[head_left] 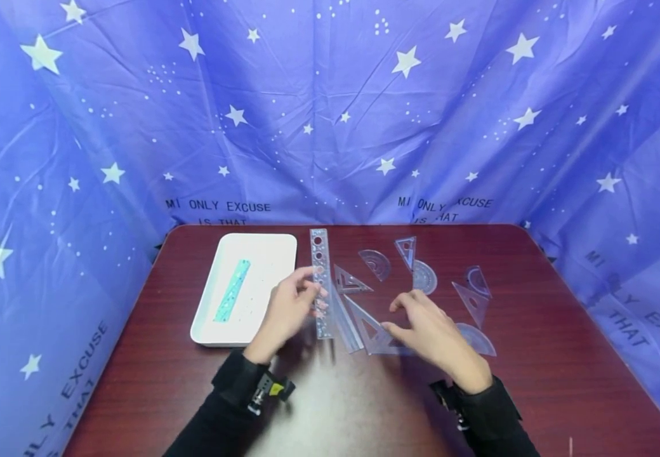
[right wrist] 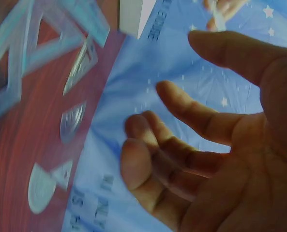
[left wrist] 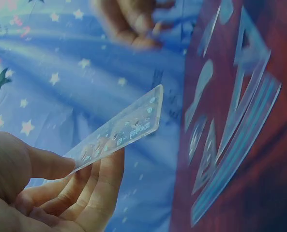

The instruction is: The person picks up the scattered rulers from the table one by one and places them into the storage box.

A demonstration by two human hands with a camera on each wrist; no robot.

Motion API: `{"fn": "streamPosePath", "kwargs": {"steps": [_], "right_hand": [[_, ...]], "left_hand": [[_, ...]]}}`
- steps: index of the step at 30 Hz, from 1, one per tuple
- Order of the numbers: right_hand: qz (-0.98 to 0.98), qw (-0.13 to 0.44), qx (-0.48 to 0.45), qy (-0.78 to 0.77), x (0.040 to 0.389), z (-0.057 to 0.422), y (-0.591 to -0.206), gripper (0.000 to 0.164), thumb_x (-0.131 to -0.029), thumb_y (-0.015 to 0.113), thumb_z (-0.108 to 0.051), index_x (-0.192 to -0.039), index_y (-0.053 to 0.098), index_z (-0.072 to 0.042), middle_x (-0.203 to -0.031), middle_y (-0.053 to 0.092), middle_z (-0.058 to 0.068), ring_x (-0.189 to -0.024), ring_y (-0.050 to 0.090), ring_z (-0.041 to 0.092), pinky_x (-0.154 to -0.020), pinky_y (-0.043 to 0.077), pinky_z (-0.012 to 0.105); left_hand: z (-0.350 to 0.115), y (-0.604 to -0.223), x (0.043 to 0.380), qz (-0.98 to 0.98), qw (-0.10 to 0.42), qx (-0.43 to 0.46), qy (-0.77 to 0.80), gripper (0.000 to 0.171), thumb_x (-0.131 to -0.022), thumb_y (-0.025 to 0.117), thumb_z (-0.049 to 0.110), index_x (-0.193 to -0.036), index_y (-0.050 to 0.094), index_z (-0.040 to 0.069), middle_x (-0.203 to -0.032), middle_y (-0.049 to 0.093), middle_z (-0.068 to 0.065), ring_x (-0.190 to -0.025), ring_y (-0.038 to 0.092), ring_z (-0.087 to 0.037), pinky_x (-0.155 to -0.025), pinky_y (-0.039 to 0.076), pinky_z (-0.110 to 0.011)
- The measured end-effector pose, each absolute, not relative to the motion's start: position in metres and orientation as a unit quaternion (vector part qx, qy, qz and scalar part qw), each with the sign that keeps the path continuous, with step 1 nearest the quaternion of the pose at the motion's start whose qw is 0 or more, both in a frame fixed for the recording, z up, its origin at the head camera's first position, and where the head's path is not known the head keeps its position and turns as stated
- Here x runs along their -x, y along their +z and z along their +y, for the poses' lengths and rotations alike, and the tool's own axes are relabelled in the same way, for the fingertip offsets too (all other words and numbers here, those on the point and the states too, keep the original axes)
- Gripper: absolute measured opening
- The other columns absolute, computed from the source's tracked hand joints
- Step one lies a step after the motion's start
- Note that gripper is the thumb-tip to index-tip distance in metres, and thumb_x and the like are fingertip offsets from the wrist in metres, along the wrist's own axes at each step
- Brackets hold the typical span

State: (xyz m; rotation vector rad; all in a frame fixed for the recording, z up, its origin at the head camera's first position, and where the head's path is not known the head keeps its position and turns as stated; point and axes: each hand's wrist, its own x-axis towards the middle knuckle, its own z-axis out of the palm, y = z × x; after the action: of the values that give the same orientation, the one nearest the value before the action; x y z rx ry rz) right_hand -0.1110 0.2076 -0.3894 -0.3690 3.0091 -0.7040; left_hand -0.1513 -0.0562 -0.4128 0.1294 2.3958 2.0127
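Clear ruler (left wrist: 125, 126): was pinched by the left hand (head_left: 291, 301), just right of the white tray (head_left: 270, 254). Saw only a teal ruler (head_left: 231, 292) inside the tray, so judged the work barely begun; found set squares (head_left: 384, 349), protractors (head_left: 424, 278) and a striped ruler (head_left: 346, 322) remaining farther right of it. Held nothing in the right hand (head_left: 429, 324), with fingers apart.

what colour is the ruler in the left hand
The ruler is clear with pale printed markings, best seen in the left wrist view.

Print (left wrist: 140, 130) on the clear ruler (left wrist: 115, 134) is illegibly blurred.
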Motion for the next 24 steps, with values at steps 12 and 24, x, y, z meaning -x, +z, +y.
{"fn": "streamPosePath", "kwargs": {"steps": [12,24], "right_hand": [[0.975,0.046,0.091,-0.196,0.111,0.263,-0.386,0.038,-0.096,0.08,-0.034,-0.118,0.071,-0.005,-0.122,0.066,0.02,-0.102,0.064,0.029,-0.085,0.056,0.054],[0.976,0.081,0.083,-0.187,0.109,0.28,-0.394,0.051,-0.094,0.082,-0.035,-0.127,0.067,0.001,-0.13,0.065,0.028,-0.118,0.065,0.043,-0.095,0.055,0.062]], "left_hand": [[-0.124,-0.396,0.18,0.821,0.019,0.023,0.57,0.039,-0.105,0.057,0.004,-0.143,0.065,-0.001,-0.107,0.072,-0.025,-0.071,0.07,-0.01,-0.065,0.067,-0.032],[-0.149,-0.417,0.206,0.886,0.09,0.061,0.45,0.032,-0.099,0.059,0.002,-0.129,0.066,-0.007,-0.101,0.076,-0.025,-0.069,0.074,-0.019,-0.061,0.065,-0.031]]}}
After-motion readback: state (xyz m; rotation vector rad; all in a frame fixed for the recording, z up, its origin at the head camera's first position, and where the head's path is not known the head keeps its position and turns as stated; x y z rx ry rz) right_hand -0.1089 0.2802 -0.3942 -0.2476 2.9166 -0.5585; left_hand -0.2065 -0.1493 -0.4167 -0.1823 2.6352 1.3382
